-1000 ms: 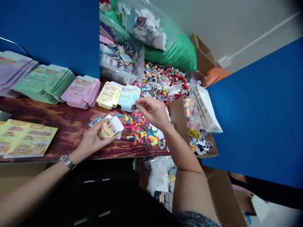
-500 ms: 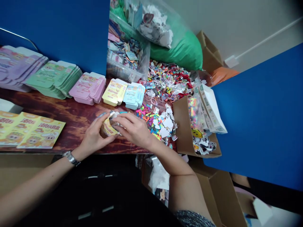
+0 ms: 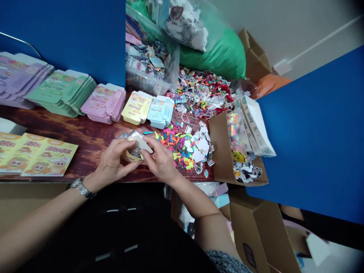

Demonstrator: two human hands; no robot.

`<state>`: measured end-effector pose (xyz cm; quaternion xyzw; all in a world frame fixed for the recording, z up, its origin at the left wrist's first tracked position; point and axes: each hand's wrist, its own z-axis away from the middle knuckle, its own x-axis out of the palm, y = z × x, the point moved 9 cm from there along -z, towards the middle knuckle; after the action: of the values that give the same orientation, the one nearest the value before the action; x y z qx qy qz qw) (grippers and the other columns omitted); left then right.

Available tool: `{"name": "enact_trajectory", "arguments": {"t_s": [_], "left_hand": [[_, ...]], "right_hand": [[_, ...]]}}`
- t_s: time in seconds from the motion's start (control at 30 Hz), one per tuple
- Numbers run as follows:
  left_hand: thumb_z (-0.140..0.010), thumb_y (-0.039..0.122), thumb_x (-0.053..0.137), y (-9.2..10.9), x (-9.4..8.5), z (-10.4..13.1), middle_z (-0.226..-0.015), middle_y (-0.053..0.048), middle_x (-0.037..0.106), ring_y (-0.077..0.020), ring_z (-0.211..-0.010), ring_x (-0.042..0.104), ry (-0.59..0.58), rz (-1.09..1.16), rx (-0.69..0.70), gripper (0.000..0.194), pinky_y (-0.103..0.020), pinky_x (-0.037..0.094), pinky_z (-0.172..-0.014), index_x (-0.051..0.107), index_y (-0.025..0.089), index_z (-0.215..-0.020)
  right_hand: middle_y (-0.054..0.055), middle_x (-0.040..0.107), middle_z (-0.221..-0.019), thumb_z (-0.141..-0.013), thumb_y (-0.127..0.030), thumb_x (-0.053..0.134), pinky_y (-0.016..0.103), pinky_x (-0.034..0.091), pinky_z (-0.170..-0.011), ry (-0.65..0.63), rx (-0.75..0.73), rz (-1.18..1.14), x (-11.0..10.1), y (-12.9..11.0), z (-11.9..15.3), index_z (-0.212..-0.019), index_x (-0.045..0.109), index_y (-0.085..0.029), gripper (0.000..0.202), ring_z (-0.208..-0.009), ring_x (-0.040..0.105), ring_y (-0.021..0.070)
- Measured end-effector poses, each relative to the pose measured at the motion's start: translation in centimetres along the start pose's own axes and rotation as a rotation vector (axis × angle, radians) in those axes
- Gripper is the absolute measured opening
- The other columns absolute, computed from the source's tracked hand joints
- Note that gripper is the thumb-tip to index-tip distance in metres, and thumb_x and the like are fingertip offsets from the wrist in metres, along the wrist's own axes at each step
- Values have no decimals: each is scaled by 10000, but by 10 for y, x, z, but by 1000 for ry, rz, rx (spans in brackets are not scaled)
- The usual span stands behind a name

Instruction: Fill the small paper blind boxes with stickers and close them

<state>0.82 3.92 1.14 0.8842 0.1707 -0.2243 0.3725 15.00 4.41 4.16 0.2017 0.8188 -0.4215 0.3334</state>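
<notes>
Between my hands is a small yellow printed box (image 3: 130, 156), its top open and a pale flap (image 3: 142, 142) standing up on its right side. My left hand (image 3: 113, 157) is wrapped round the box's left side, thumb along the near edge. With thumb and fingers, my right hand (image 3: 161, 159) grips the box's right side at the flap. Clear plastic and something dark show inside the box, too small to make out. Just right of my right hand lie loose colourful small pieces (image 3: 176, 142) and white cut-out stickers (image 3: 202, 145).
Flat box stacks in purple (image 3: 25, 81), green (image 3: 58, 93), pink (image 3: 102, 104), yellow (image 3: 136, 108) and blue (image 3: 160, 110) line the table's back. Yellow printed packs (image 3: 49, 157) lie left. A plastic bin (image 3: 153, 87), a trinket heap (image 3: 203, 93) and a cardboard box (image 3: 222, 148) stand right.
My right hand's fingers have come out of the box opening and now grip its right side. The pale flap has come into view, and the box is tilted differently.
</notes>
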Motion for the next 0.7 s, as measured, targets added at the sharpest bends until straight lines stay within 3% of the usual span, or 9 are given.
{"name": "enact_trajectory", "arguments": {"t_s": [0.2, 0.3, 0.43, 0.57, 0.7], "left_hand": [[-874, 337, 762, 0, -2, 3, -1285, -123, 606, -263, -1112, 674, 37, -58, -18, 860, -376, 586, -929, 288, 240, -1584], [-897, 354, 737, -1, 2, 3, -1357, -149, 592, -281, -1173, 659, -13, -101, -57, 860, -392, 576, -970, 267, 234, -1607], [-930, 380, 698, 0, 6, 2, -1341, -168, 601, -283, -1153, 654, -57, -140, -73, 863, -376, 568, -956, 236, 218, -1641], [-947, 406, 655, -2, 10, 6, -1300, -180, 596, -292, -1093, 641, -98, -188, -88, 958, -392, 564, -907, 69, 210, -1680], [-933, 491, 601, -11, 16, 13, -1233, -215, 574, -343, -1029, 609, -199, -315, -164, 1061, -418, 554, -746, -78, 134, -1665]], "right_hand": [[65, 745, -1228, -1062, -242, 514, 330, 605, -1045, -7, 76, -158, 2, -2, 2, -1266, 699, -240, 276, -1163, 702, 153], [57, 743, -1188, -1059, -298, 535, 333, 619, -1013, -2, 115, -235, -3, -1, -1, -1218, 716, -239, 249, -1115, 708, 150], [61, 757, -1102, -1032, -246, 552, 308, 618, -988, 10, 182, -185, -6, 1, -4, -1171, 731, -203, 231, -1078, 710, 155], [62, 763, -1127, -1023, -181, 531, 285, 588, -1032, 6, 115, -113, -3, -7, -3, -1170, 751, -202, 265, -1090, 714, 141], [81, 763, -1226, -1061, -194, 488, 266, 568, -1075, 45, 1, -45, 1, -17, 5, -1251, 735, -171, 312, -1153, 713, 135]]}}
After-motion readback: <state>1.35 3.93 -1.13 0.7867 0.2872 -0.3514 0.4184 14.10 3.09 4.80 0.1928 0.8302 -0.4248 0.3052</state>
